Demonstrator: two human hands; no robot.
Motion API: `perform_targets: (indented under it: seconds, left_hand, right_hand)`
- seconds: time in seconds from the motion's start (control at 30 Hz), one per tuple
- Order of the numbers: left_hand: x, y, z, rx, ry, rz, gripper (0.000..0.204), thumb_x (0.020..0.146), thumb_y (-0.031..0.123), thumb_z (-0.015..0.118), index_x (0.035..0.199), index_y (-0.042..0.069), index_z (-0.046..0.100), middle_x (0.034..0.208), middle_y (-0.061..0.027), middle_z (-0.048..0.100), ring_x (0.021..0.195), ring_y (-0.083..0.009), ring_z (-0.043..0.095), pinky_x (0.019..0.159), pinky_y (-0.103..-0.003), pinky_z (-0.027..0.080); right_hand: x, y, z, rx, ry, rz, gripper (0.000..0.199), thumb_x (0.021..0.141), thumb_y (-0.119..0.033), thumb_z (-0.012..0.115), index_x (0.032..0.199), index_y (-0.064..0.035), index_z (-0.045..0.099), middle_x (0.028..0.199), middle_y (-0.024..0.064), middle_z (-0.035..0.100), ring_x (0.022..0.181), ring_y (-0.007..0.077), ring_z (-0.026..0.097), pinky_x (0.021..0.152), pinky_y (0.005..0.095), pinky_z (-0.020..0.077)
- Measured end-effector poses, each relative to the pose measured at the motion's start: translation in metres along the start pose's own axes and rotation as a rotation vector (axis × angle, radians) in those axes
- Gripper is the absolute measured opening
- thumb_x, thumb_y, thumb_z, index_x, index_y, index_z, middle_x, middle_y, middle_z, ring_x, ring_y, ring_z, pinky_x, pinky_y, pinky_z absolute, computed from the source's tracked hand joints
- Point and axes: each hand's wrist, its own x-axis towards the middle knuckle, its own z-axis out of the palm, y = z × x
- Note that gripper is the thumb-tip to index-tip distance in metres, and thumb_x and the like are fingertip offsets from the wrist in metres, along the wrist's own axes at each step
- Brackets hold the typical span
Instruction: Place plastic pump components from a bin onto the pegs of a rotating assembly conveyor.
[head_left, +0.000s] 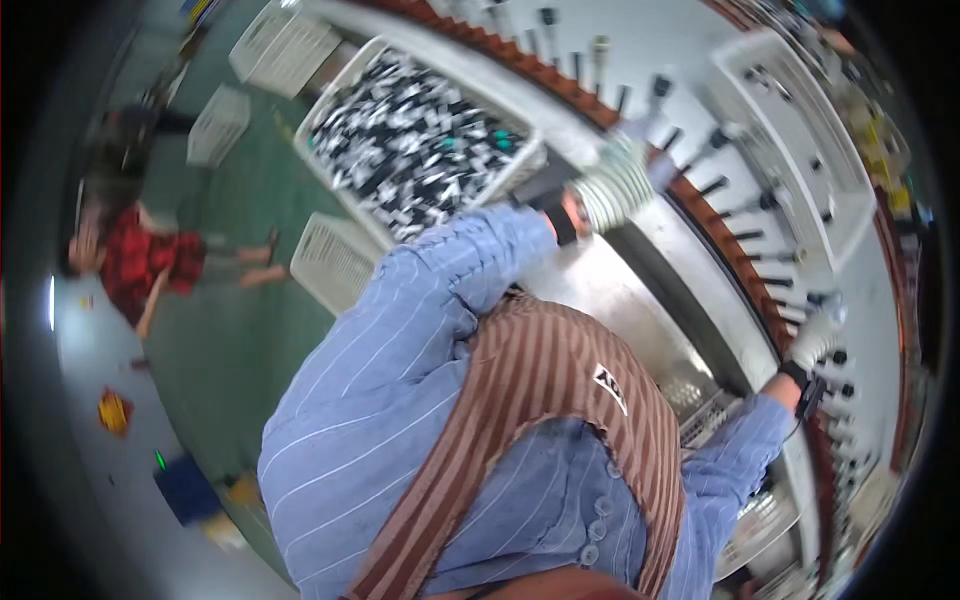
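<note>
My left hand (612,183), in a pale striped glove, reaches over a reddish-brown rail (700,208) lined with several dark, rod-like pieces. Its fingers are blurred, and whether they hold anything does not show. Farther right along the same rail, my right hand (818,338), also gloved, is beside more of the dark rods. A shiny bluish-grey shape is at its fingertips; I cannot make out what it is or whether it is gripped. Close to my left forearm stands a white plastic crate (345,195) heaped with small black and white pieces (410,135), a few green ones among them.
A metal work surface (640,300) lies between my body and the rail. Past the rail is a long white tray (850,170) with a few small dark pieces. More white crates (335,262) stand on the green floor (235,330). A person in red plaid (150,260) is at the left.
</note>
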Motion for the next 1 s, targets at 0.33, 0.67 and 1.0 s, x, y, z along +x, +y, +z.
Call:
perform_targets:
  seconds: [0.33, 0.67, 1.0]
  left_hand:
    - [-0.083, -0.089, -0.207, -0.431, -0.694, -0.363, 0.029, 0.096, 0.027, 0.055, 0.110, 0.007, 0.070, 0.108, -0.0161, 0.071, 0.105, -0.0301, 0.067, 0.095, -0.041, 0.051]
    - [-0.087, -0.209, -0.267, 0.202, -0.646, -0.554, 0.031, 0.093, 0.030, 0.059, 0.113, 0.008, 0.067, 0.097, -0.0212, 0.071, 0.090, -0.0378, 0.068, 0.082, -0.048, 0.053]
    - [-0.082, -0.261, -0.216, 0.060, -0.940, -0.473, 0.032, 0.093, 0.031, 0.059, 0.111, 0.007, 0.067, 0.094, -0.0198, 0.072, 0.088, -0.0376, 0.069, 0.079, -0.048, 0.054]
  right_hand:
    - [-0.004, -0.237, -0.127, 0.359, 0.232, 0.323, 0.041, 0.099, -0.025, 0.053, 0.116, 0.0125, 0.059, 0.118, 0.0282, 0.061, 0.106, 0.0326, 0.061, 0.090, 0.0368, 0.0507]
    - [-0.093, -0.542, -0.136, 1.174, -0.594, -0.399, 0.018, 0.093, -0.004, 0.057, 0.108, -0.0032, 0.066, 0.100, 0.0177, 0.068, 0.093, 0.0330, 0.065, 0.085, 0.0408, 0.0507]
    - [-0.155, -0.663, -0.072, 0.364, -1.177, -1.166, 0.033, 0.080, -0.011, 0.066, 0.112, -0.0134, 0.071, 0.099, 0.0185, 0.069, 0.093, 0.0381, 0.068, 0.083, 0.0461, 0.0541]
